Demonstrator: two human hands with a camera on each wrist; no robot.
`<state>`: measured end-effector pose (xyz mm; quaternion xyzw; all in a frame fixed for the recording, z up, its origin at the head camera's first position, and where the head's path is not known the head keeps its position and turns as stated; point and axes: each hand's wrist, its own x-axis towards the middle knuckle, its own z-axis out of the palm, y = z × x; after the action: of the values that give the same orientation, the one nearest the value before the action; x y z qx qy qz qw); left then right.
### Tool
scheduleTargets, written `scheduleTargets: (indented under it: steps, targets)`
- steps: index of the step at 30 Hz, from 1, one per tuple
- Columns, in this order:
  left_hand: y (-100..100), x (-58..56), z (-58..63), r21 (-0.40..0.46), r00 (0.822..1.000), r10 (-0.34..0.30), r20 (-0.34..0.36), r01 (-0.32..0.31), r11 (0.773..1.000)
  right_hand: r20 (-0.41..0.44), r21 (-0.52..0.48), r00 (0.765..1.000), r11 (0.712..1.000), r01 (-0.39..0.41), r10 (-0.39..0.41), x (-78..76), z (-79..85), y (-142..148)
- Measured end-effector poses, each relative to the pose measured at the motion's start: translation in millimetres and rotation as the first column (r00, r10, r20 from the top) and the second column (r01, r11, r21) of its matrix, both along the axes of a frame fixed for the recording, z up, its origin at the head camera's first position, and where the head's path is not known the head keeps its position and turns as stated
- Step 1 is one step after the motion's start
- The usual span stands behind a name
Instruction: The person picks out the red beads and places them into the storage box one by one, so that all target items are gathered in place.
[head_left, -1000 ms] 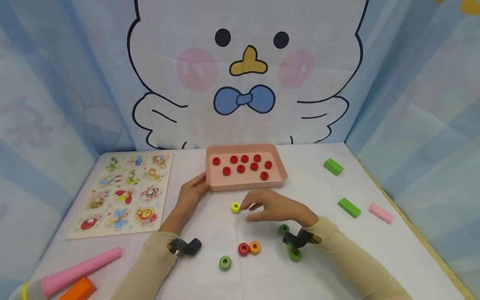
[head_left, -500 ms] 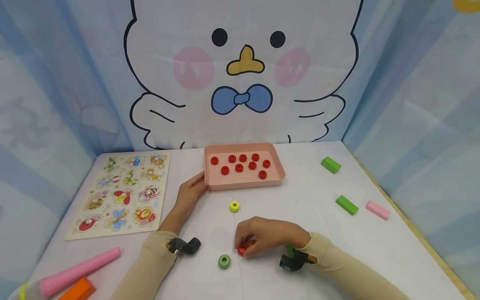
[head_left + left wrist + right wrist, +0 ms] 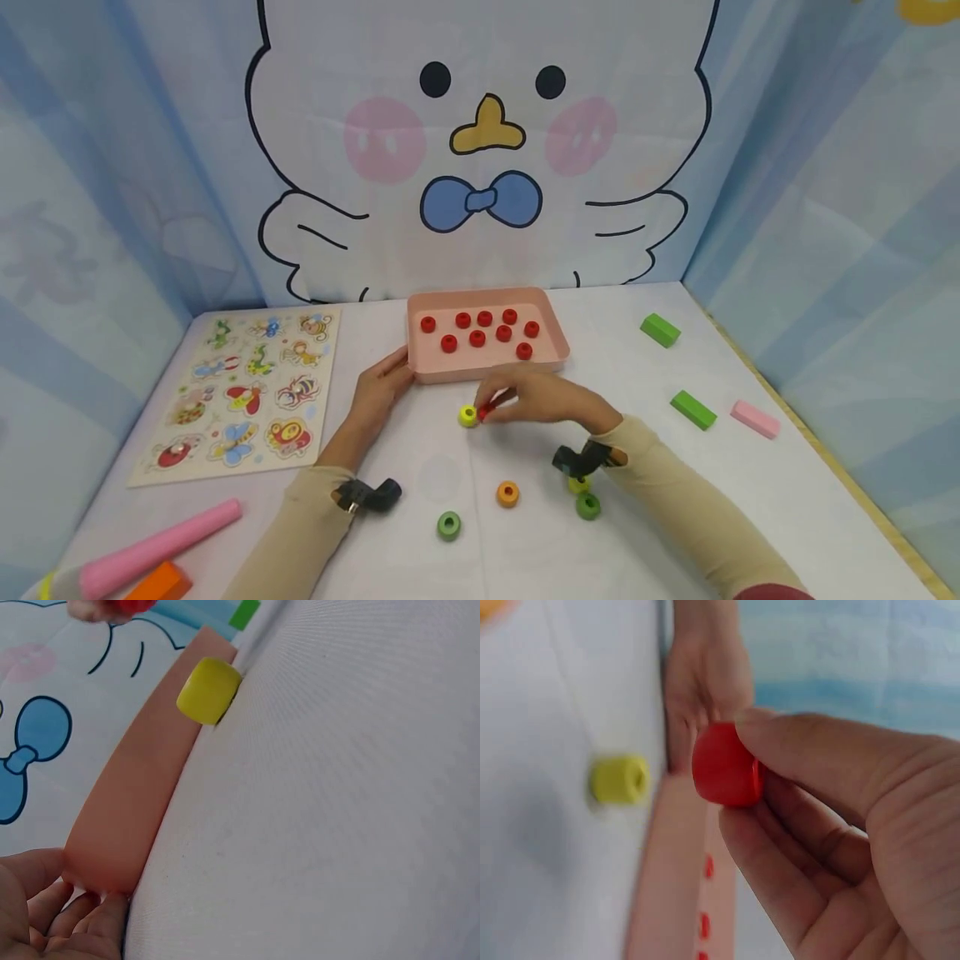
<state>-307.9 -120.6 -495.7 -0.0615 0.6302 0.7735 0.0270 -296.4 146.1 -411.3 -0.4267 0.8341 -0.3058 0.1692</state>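
My right hand (image 3: 540, 393) pinches a red bead (image 3: 726, 765) between thumb and fingertips, close to the right of a yellow bead (image 3: 467, 416) on the table. Just beyond is a shallow pink tray (image 3: 488, 372) with several red beads (image 3: 477, 338) spread across it. My left hand (image 3: 380, 392) rests at the tray's left front corner, its fingertips touching the end wall, as the left wrist view shows. Nearer to me lie an orange bead (image 3: 507, 494) and a green bead (image 3: 448, 526). Below my right wrist are a yellow-green bead (image 3: 578, 485) and another green bead (image 3: 588, 506).
An insect puzzle board (image 3: 240, 392) lies at the left. In front of it are a pink tapered stick (image 3: 161, 547) and an orange block (image 3: 161, 582). Two green blocks (image 3: 660, 330) and a pink block (image 3: 755, 419) lie at the right. A printed curtain (image 3: 480, 258) stands behind.
My right hand went from the yellow bead down to the red bead beside the orange one, took it, and brought it back up next to the yellow bead. My left hand stayed at the tray.
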Motion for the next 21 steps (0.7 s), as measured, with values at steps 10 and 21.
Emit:
scheduleTargets:
  steps: [10,21]
  targets:
    - [3.2,3.5,-3.6,0.009,1.000,0.005,0.022,-0.005,1.000,-0.157,0.052,0.920,0.927,0.371,-0.359,-68.9,-11.0,-3.0]
    - [6.5,5.9,-1.4,0.019,1.000,-0.009,0.000,0.009,1.000,-0.156,0.137,0.906,0.900,0.414,-0.393,-81.9,-28.0,-6.5]
